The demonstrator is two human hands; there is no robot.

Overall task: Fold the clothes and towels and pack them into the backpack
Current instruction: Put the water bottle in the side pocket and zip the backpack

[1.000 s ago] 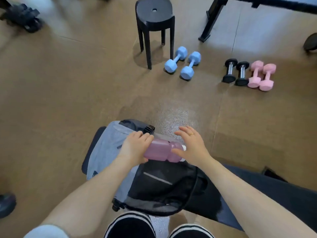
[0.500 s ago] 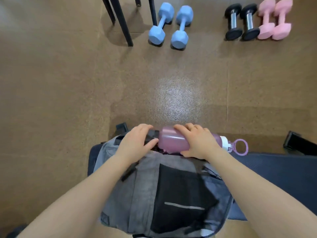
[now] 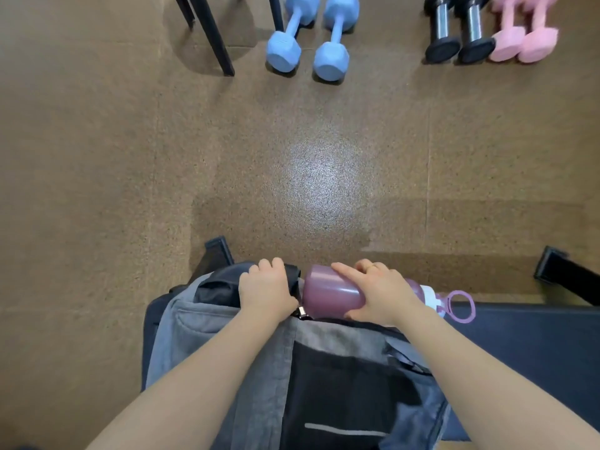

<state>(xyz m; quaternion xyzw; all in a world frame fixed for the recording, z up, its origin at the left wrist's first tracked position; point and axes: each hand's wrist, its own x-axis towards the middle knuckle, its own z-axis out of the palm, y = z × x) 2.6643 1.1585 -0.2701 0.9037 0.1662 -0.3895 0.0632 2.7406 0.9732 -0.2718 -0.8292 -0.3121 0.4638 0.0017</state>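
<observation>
Fingers (image 3: 349, 271) of the right hand (image 3: 381, 295) curl over the top of a pink water bottle (image 3: 331, 295), with the thumb tucked under its near side, so the bottle is grasped round its middle. A ring shows on one of those fingers. The bottle lies on its side, its flat base pointing left and its white cap and lilac carry loop (image 3: 461, 306) sticking out to the right past the wrist. The base sits right against the left hand (image 3: 266, 292), whose fingers bend over the far edge of the backpack (image 3: 227, 339) and clutch a dark fold of fabric there at its top opening. A small metal zip pull (image 3: 303, 316) shows just below that hand, between it and the bottle.

The backpack is grey with a large black front panel carrying a thin pale stripe. It lies across a dark padded bench (image 3: 526, 345) that runs off to the right, and both bare forearms reach over the pack from the bottom of the view. The bottle rests along the pack's far upper edge, half over the opening; whether any of it is inside cannot be told.

Beyond the bench is a brown speckled floor (image 3: 97, 190) with a bright patch of reflected light. At its far edge stand two blue dumbbells (image 3: 308, 43), then two black dumbbells (image 3: 457, 34) with metal grips, and just beside these two pink dumbbells (image 3: 522, 37). Black stool legs (image 3: 211, 37) stand left of the blue pair.
</observation>
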